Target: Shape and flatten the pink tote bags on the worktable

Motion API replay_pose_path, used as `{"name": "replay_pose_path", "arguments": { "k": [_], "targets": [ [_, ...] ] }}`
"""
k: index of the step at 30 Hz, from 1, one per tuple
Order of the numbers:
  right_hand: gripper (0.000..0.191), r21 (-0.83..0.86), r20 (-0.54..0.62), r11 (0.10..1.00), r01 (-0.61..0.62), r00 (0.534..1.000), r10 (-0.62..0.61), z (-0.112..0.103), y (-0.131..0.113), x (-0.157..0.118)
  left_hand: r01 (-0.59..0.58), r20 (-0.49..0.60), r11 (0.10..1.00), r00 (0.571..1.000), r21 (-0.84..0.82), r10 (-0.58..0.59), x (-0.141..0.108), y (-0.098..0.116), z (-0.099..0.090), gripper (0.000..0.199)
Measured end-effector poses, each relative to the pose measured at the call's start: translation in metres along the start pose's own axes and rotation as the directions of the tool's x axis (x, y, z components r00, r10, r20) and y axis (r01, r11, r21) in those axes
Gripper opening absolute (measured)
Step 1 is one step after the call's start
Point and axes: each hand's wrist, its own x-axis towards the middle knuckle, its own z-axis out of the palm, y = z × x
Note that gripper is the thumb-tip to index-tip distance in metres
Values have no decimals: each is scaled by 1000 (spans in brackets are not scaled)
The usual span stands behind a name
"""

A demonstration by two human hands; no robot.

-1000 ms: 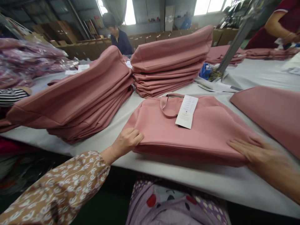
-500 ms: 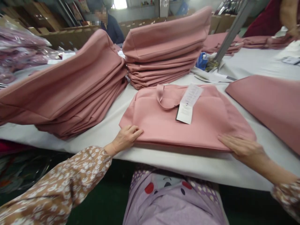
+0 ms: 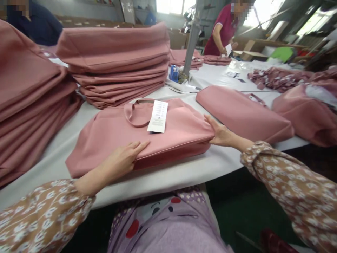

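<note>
Here's the pink bag (image 3: pixel 105 135), flat on the white surface (image 3: pixel 173 174); left hand (image 3: pixel 121 156) resting by its front edge, fingers loosely extended, right hand (image 3: pixel 222 135) grasping the right corner! An uneven tug could crease it or fold the tag (image 3: pixel 158 117).

White tag (image 3: pixel 158 117) — print unreadable (seemingly blurred).
</note>
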Motion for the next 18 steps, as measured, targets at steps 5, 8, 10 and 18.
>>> {"name": "replay_pose_path", "arguments": {
  "k": [5,8,10,18],
  "targets": [
    [99,293,56,894,-338,940,337,2,19,-32,27,94,994,995,-102,-18,11,-18,-1,74],
    [101,378,10,852,-363,922,388,27,24,-36,2,98,990,995,-140,11,13,-29,-6,75],
    [107,393,-80,840,-373,896,436,51,26,-31,15,111,990,994,-142,1,13,-30,-8,74],
    [22,231,-268,871,-434,832,485,92,37,-34,120,55,984,990,130,-128,-12,12,38,70]
  ]
}}
